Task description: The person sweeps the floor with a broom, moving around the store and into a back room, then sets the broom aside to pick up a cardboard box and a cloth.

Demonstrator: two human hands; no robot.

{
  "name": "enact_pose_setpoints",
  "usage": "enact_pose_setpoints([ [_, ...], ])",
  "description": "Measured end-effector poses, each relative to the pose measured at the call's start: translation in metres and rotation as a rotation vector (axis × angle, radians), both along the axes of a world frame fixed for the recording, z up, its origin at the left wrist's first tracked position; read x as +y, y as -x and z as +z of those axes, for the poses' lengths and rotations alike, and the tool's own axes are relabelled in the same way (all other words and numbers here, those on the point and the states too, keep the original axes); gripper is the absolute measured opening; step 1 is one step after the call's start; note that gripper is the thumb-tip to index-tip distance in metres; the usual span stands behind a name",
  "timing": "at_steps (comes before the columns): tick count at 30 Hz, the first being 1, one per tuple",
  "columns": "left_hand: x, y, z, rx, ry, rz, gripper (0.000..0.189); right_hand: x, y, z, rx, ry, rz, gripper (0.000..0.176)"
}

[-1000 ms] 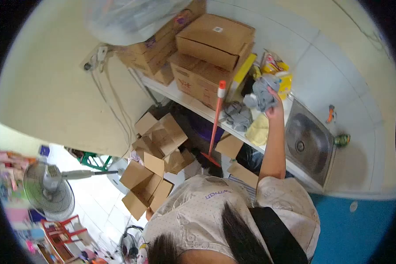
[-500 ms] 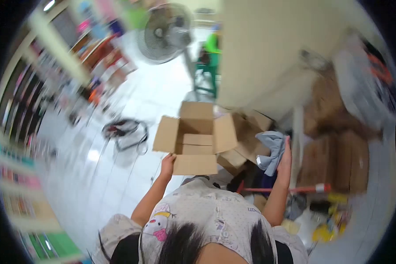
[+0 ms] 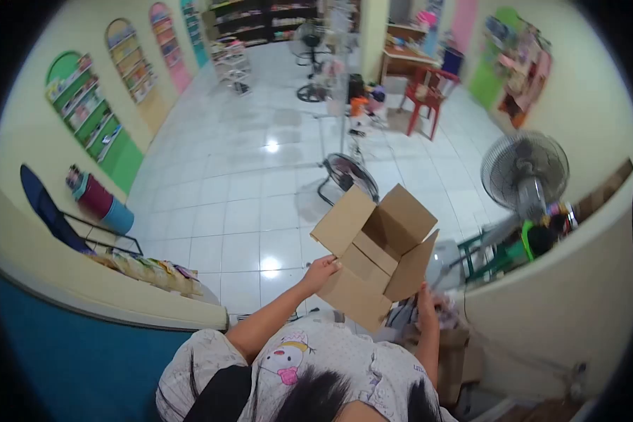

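Observation:
An open cardboard box (image 3: 376,257) with its flaps spread is held up in front of my body, tilted. My left hand (image 3: 321,273) is closed on the box's near left edge, where two flaps meet. At the box's right side, my right hand (image 3: 427,304) is upright beside the near right flap. A grey cloth (image 3: 403,313) shows between that hand and the box, partly hidden by the flap. How the fingers of my right hand lie on it is hard to see.
A floor fan (image 3: 348,174) stands just beyond the box. To the right are a standing fan (image 3: 526,172), a green stool (image 3: 482,257) and a low wall (image 3: 563,295). A red chair (image 3: 429,98) is farther off. Another wall edge (image 3: 119,306) runs at the left.
The view has turned left toward the larger room. The box has moved with my left hand and is now tilted. My right hand and the grey cloth have come in close to the box.

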State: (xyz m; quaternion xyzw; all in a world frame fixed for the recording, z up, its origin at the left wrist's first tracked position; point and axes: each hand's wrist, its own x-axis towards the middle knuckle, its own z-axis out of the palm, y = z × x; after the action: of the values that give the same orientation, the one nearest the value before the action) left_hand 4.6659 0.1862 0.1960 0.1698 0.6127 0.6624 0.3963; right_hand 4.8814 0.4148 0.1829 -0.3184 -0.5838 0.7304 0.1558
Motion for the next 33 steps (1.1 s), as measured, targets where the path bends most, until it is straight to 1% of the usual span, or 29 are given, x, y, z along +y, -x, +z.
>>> enact_pose_setpoints([
  [1, 0.003, 0.009, 0.003, 0.031, -0.008, 0.031, 0.03, 0.008, 0.023, 0.01, -0.022, -0.047, 0.073, 0.061],
  [2, -0.006, 0.033, 0.032, 0.024, -0.053, 0.066, 0.027, 0.006, 0.059, 0.047, -0.064, -0.099, 0.139, 0.06],
  [3, -0.031, 0.056, 0.042, 0.014, -0.093, 0.103, 0.026, -0.011, 0.095, 0.053, -0.047, -0.02, 0.178, 0.054],
  [5, -0.052, 0.073, 0.039, 0.013, -0.173, 0.185, 0.024, -0.014, 0.14, 0.032, -0.008, 0.139, 0.267, 0.042],
  [6, -0.065, 0.084, 0.033, 0.073, -0.133, 0.234, 0.023, -0.016, 0.162, 0.027, -0.056, 0.203, 0.223, 0.032],
  [8, -0.089, 0.114, 0.015, 0.19, -0.047, 0.327, 0.021, -0.02, 0.204, 0.011, -0.058, 0.24, 0.206, 0.029],
  [9, -0.103, 0.131, 0.013, 0.183, -0.042, 0.387, 0.021, -0.021, 0.225, 0.003, -0.061, 0.26, 0.193, 0.027],
  [11, -0.127, 0.143, 0.006, 0.115, -0.02, 0.496, 0.022, -0.021, 0.257, -0.012, 0.019, 0.496, 0.199, 0.028],
  [12, -0.133, 0.144, 0.026, 0.022, -0.022, 0.586, 0.024, -0.021, 0.272, -0.014, 0.05, 0.613, 0.191, 0.028],
  [13, -0.141, 0.144, 0.048, -0.07, -0.023, 0.681, 0.025, -0.029, 0.286, -0.002, 0.055, 0.665, 0.223, 0.029],
  [14, -0.151, 0.147, 0.048, -0.056, -0.043, 0.717, 0.027, -0.039, 0.306, 0.011, 0.068, 0.718, 0.259, 0.03],
  [17, -0.17, 0.162, 0.048, -0.02, -0.128, 0.847, 0.033, -0.062, 0.367, 0.024, 0.107, 0.793, 0.336, 0.034],
  [19, -0.174, 0.173, 0.05, -0.029, -0.199, 0.957, 0.033, -0.074, 0.411, 0.025, 0.026, 0.526, 0.436, 0.041],
  [20, -0.177, 0.182, 0.045, 0.009, -0.19, 0.988, 0.034, -0.078, 0.428, 0.023, -0.007, 0.395, 0.489, 0.045],
  [23, -0.179, 0.213, 0.045, 0.087, -0.139, 1.044, 0.032, -0.085, 0.484, -0.013, -0.134, -0.907, 0.402, 0.06],
  [24, -0.179, 0.223, 0.04, 0.109, -0.083, 1.032, 0.031, -0.096, 0.493, 0.024, -0.249, -1.028, 0.469, 0.072],
  [26, -0.177, 0.246, 0.028, 0.151, 0.022, 1.002, 0.03, -0.088, 0.535, 0.002, -0.212, -1.071, 0.687, 0.065],
  [27, -0.169, 0.256, 0.032, 0.138, -0.002, 1.013, 0.029, -0.085, 0.552, 0.004, -0.196, -1.095, 0.796, 0.061],
  [28, -0.16, 0.266, 0.035, 0.12, -0.024, 1.023, 0.028, -0.089, 0.571, 0.007, -0.234, -0.998, 0.845, 0.058],
  [29, -0.151, 0.276, 0.04, 0.104, -0.043, 1.031, 0.027, -0.092, 0.594, 0.005, -0.322, -0.906, 0.919, 0.061],
  [31, -0.132, 0.298, 0.045, 0.106, 0.029, 1.094, 0.029, -0.103, 0.639, 0.008, -0.495, -0.707, 1.055, 0.067],
  [32, -0.124, 0.314, 0.047, 0.117, 0.062, 1.122, 0.03, -0.108, 0.655, 0.01, -0.481, -0.815, 1.165, 0.078],
  [33, -0.12, 0.328, 0.051, 0.184, 0.066, 1.126, 0.033, -0.114, 0.674, 0.009, -0.418, -0.919, 1.239, 0.075],
])
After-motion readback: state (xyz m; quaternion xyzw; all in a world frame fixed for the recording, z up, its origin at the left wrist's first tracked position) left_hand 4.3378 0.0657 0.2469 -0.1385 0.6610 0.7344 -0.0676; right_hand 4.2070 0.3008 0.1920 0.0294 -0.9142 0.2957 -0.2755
